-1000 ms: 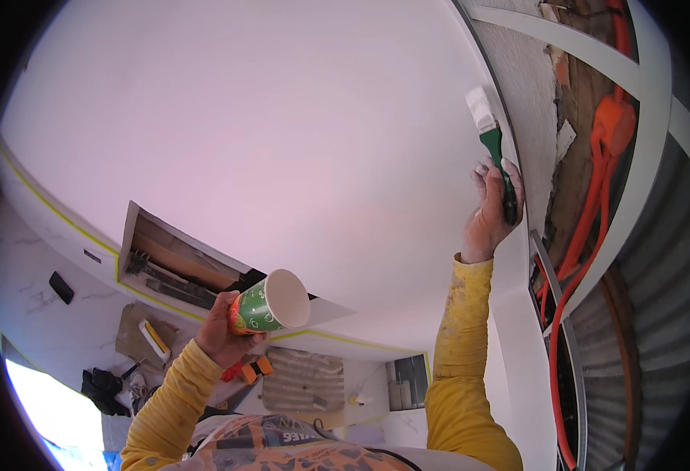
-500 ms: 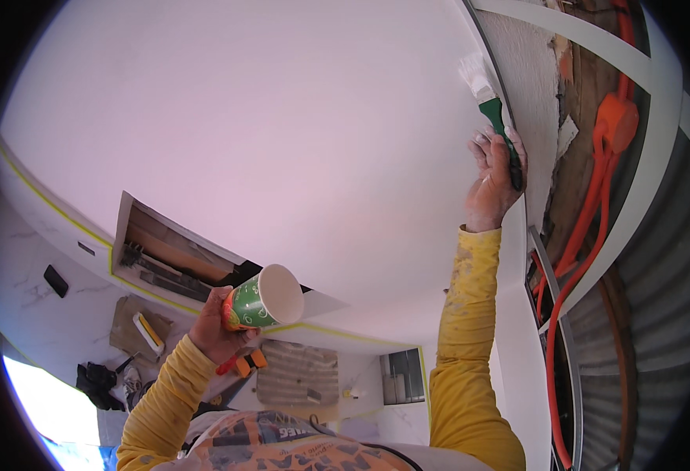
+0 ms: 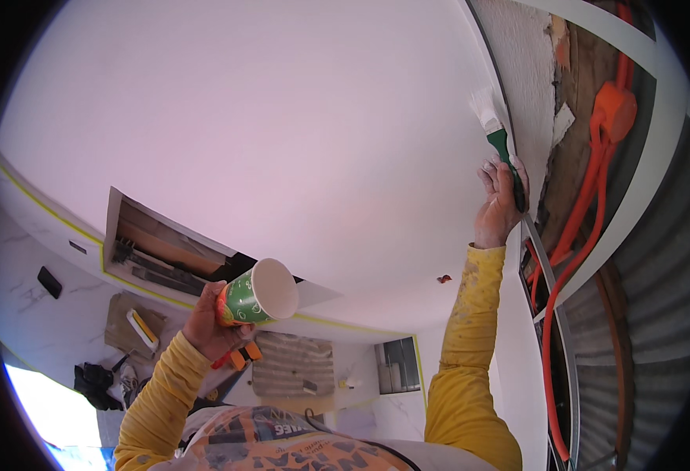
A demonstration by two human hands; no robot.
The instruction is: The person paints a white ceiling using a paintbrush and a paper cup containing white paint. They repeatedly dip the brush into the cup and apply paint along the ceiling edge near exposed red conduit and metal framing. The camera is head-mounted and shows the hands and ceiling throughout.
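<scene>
My right hand (image 3: 500,196), flecked with white paint, grips the green handle of a paintbrush (image 3: 499,144). White paint covers the bristles, which rest against the white wall panel (image 3: 298,125) close to its dark right edge. Lower on the left, my left hand (image 3: 213,323) is wrapped round a green and orange paper cup (image 3: 252,295). The cup is tilted with its mouth toward the right; its pale inside shows, but I cannot tell how much it holds. Both sleeves are yellow, the right one spotted with paint.
Right of the panel run bare wood, torn board and an orange cable with a plug (image 3: 615,111). A rectangular opening (image 3: 164,243) sits behind the cup, and yellow tape (image 3: 46,206) lines the panel's lower edge. Below lie a phone (image 3: 49,282), a striped mat (image 3: 293,366) and a dark bag (image 3: 97,385).
My right hand and the brush have come down along the panel's right edge. A small reddish-brown spot shows beside the right sleeve. The left hand still holds the cup, shifted slightly left and up.
</scene>
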